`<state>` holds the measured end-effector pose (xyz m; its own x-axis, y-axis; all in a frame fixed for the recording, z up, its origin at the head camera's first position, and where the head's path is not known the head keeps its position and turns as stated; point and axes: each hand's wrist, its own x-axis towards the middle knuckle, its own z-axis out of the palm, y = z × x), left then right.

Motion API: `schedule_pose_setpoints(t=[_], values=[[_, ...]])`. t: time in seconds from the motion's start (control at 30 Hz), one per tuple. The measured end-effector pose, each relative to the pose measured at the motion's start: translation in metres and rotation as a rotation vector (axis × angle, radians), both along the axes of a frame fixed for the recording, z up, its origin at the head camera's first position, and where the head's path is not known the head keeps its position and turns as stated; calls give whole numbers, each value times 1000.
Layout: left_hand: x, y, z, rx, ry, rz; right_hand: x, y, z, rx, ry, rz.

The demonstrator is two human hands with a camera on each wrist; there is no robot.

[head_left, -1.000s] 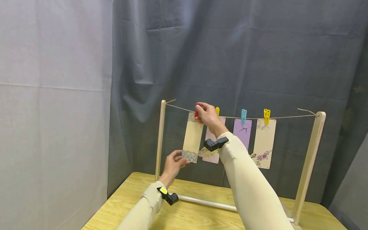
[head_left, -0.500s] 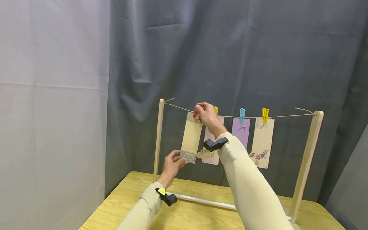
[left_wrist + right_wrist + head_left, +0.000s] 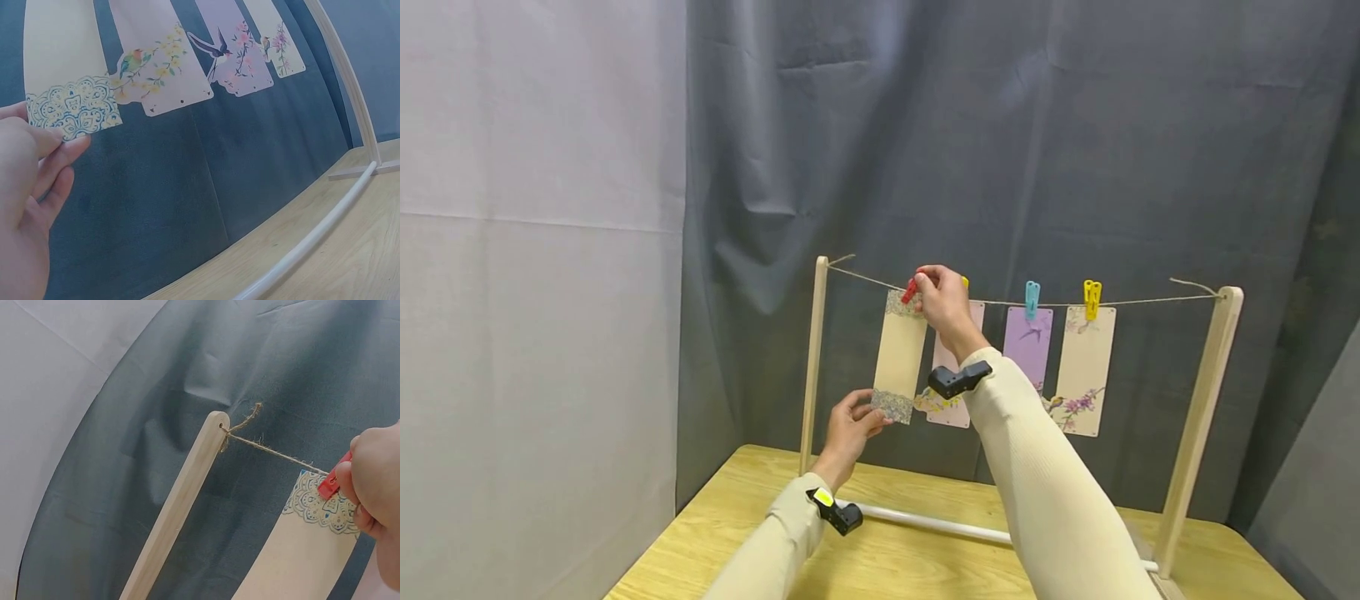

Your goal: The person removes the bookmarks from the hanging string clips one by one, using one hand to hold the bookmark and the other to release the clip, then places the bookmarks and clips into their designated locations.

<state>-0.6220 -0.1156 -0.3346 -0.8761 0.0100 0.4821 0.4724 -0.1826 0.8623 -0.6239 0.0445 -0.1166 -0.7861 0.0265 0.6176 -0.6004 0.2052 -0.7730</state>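
A cream bookmark card (image 3: 898, 350) with blue lace-patterned ends hangs at the left part of the twine (image 3: 872, 280). My left hand (image 3: 847, 429) pinches its lower left corner between thumb and fingers, as the left wrist view shows with the patterned end (image 3: 75, 107). At the card's top edge my right hand (image 3: 946, 307) pinches a red clothespin (image 3: 911, 289). In the right wrist view the red clothespin (image 3: 329, 484) lies tilted over the card's patterned top (image 3: 319, 503), right at the twine. Whether its jaws bite both twine and card is hidden by my fingers.
To the right hang a pink card (image 3: 951, 408), a purple card (image 3: 1028, 342) under a blue clothespin (image 3: 1033, 298), and a cream card (image 3: 1086, 367) under a yellow clothespin (image 3: 1092, 298). Wooden posts (image 3: 1201, 425) hold the twine. A white rod (image 3: 936, 525) runs low across the wooden table (image 3: 700, 533).
The red clothespin has turned from nearly upright to a slant in my right hand. My left hand keeps its hold on the card's bottom; the head view has shifted slightly.
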Motion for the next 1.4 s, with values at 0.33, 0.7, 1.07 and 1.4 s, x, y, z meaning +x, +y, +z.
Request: schedule_pose_setpoints(t=[0.33,0.7,1.07,1.4], values=[[4,7,-1,29,4,-25,-1,-1,-7,-170,24,-18],[3,9,1,21,11,0,-1,-12,-10,-386,27,-40],[1,6,4,24,17,12,-5,-16,-15,-481,68,-29],[2,8,6,21,30,5,-7,-14,-16,-546,80,5]])
